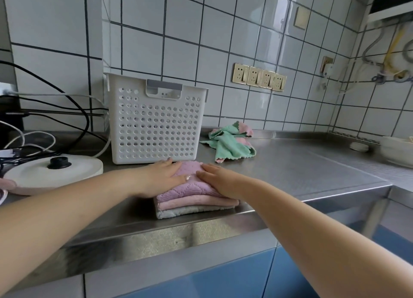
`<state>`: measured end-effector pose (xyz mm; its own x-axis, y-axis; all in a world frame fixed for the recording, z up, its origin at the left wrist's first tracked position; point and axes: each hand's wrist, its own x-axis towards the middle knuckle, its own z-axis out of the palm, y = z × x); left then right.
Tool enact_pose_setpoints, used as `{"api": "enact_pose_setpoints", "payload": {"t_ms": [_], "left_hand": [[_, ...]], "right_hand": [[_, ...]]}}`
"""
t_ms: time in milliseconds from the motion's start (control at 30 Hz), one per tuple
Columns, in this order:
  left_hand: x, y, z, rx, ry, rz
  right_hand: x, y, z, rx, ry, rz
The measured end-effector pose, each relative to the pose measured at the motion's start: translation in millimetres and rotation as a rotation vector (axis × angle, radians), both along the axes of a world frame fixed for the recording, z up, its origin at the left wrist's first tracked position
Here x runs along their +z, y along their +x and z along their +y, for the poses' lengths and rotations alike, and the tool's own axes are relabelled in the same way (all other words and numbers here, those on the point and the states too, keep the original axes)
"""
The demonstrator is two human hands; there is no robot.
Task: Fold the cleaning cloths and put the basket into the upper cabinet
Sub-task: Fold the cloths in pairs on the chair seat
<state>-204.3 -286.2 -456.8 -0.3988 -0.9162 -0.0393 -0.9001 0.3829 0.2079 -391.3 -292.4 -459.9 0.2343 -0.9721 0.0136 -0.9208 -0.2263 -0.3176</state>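
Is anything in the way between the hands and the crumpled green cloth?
Nothing visible. Both hands, left and right, rest on the folded stack. Bare counter lies between them and the green cloth, right of the basket.

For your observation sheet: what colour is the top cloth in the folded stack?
Lilac-purple quilted top cloth, best seen in the head view.

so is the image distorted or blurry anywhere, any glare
Head view: wide-angle bend curves the tile lines and counter edge; the bowls at far right look smeared; soft glare on the steel counter; hands and folded cloths stay sharp.
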Motion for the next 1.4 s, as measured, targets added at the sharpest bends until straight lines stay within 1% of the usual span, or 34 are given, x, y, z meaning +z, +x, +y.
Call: {"api": "enact_pose_setpoints", "payload": {"t_ms": [100,167,200,267,333,367,433,533,633,733,800,967,1033,1100,1167,1233,1300,1367,1400], "left_hand": [[3.0,0.2,1.4,-0.011,-0.012,0.005],[10.8,1.3,1.9,-0.016,-0.013,0.039],[17.2,0.8,3.4,-0.02,-0.044,0.061],[31.9,-9.5,13.0,-0.03,-0.184,0.102],[42.8,-31.0,25.4,-0.081,-0.296,0.217],[46.2,-46.0,33.5,-0.13,-0.297,0.275],[47.0,-78.5,49.5,-0.252,-0.24,0.339],[31.9,-139.7,73.8,-0.415,-0.086,0.422],[-5.2,-202.0,93.7,-0.534,0.153,0.538],[-57.4,-264.4,119.7,-0.627,0.33,0.495],[-91.7,-305.6,143.0,-0.696,0.436,0.414],[-169.2,-373.6,193.6,-0.795,0.562,0.294],[-202.8,-389.6,210.6,-0.83,0.568,0.233],[-239.0,-402.7,226.1,-0.873,0.528,0.152],[-271.6,-410.8,231.1,-0.934,0.404,0.064],[-296.7,-412.9,231.1,-0.995,0.227,-0.025],[-316.9,-411.7,231.4,-1.036,0.063,-0.015],[-333.0,-412.1,236.7,-1.039,-0.014,-0.03],[-338.8,-414.1,240.6,-1.031,-0.009,-0.045]], "right_hand": [[-0.4,1.7,1.6,-0.024,-0.002,-0.003],[-0.5,3.2,11.9,-0.062,-0.124,-0.017],[0.0,2.4,18.0,-0.082,-0.232,-0.081],[1.8,-7.8,33.4,-0.119,-0.436,-0.302],[2.7,-28.5,53.6,-0.139,-0.554,-0.467],[2.1,-43.2,66.0,-0.153,-0.583,-0.507],[-2.9,-77.5,93.6,-0.197,-0.597,-0.519],[-25.7,-141.7,147.1,-0.318,-0.589,-0.466],[-59.0,-199.9,204.8,-0.466,-0.533,-0.363],[-95.2,-246.6,270.4,-0.618,-0.419,-0.299],[-118.6,-275.5,313.4,-0.755,-0.353,-0.296],[-175.8,-315.9,387.8,-1.031,-0.243,-0.228],[-206.5,-317.8,405.4,-1.073,-0.164,-0.17],[-242.9,-314.9,419.4,-1.101,-0.049,-0.124],[-277.6,-309.4,426.0,-1.11,0.087,-0.116],[-303.7,-304.8,427.6,-1.111,0.177,-0.074],[-321.1,-303.3,426.4,-1.107,0.165,-0.051],[-330.7,-301.5,424.7,-1.121,0.134,-0.058],[-334.3,-301.1,423.8,-1.132,0.103,-0.039]]}}
